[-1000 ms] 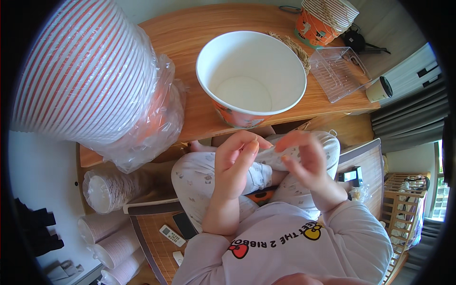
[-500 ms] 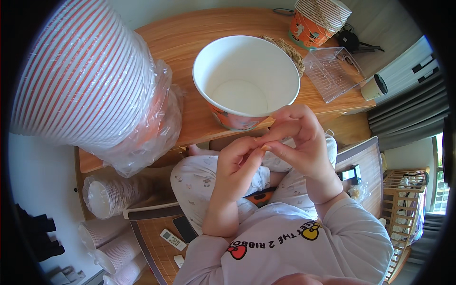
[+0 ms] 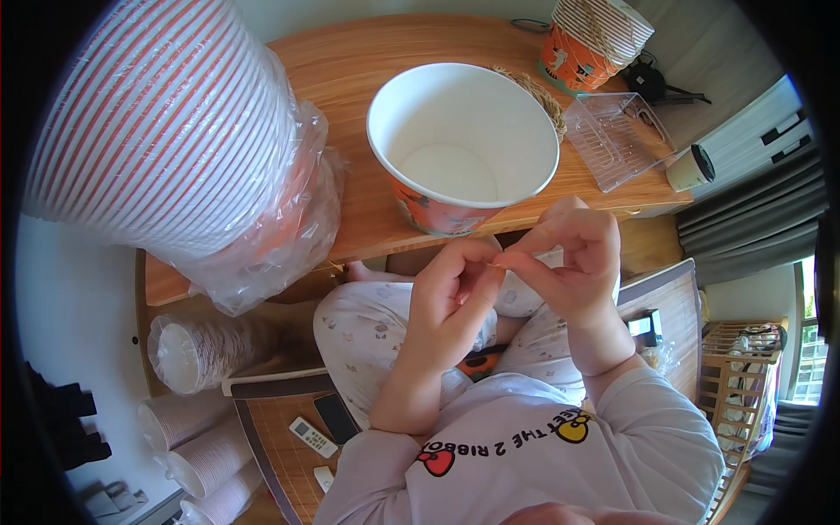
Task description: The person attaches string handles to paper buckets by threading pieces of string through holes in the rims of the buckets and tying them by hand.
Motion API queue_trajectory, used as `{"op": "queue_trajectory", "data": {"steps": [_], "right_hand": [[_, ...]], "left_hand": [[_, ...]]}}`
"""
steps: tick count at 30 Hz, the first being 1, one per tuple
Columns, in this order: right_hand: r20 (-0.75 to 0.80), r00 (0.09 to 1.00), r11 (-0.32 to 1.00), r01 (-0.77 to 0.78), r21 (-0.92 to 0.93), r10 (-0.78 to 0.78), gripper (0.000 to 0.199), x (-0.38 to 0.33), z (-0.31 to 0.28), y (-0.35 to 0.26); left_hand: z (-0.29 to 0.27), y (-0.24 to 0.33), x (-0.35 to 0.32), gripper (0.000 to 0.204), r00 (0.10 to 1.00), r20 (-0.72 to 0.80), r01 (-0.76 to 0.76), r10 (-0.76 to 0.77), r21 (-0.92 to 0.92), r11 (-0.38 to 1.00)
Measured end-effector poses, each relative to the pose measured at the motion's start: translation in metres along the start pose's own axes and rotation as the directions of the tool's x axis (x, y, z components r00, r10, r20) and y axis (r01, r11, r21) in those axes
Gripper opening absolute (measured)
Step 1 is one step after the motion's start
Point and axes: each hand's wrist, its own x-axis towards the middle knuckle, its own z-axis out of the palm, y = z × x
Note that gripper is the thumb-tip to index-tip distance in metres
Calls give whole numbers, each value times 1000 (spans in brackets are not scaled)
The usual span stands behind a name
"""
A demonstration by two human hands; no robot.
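My left hand (image 3: 455, 302) and my right hand (image 3: 573, 262) meet at their fingertips above my lap. Thumb and forefinger are pinched together on each, and whatever lies between them is too small to make out. Just beyond them, near the table's front edge, a large paper bucket (image 3: 446, 216) stands upright with its mouth facing up. It is white inside and orange with printed pictures outside, and nothing shows inside it. Neither hand touches it. Behind its right side lies a bundle of tan twine (image 3: 544, 96), partly hidden by the rim.
A tall stack of paper buckets (image 3: 166, 140) in clear plastic rises at left. At the back right are more stacked buckets (image 3: 577, 57) with twine, a clear plastic tray (image 3: 617, 140) and a lidded cup (image 3: 689, 169). A remote control (image 3: 312, 437) and phone (image 3: 337, 418) lie lower left.
Both hands have shifted slightly to the right, still pinched together. My right fingers no longer overlap the bucket's rim in view. The whole view has turned a little.
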Motion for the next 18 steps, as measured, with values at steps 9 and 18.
{"op": "queue_trajectory", "data": {"steps": [9, 18], "right_hand": [[158, 963, 923, 255, -287, -217, 43, 13, 3, -6], [209, 940, 894, 324, -309, -269, 40, 33, 10, -22]], "left_hand": [[1, 8, -2, 5, 997, -37, -67, 75, 167, 984], [-7, 11, 4, 5, 952, -217, -176, 216, 189, 966]]}}
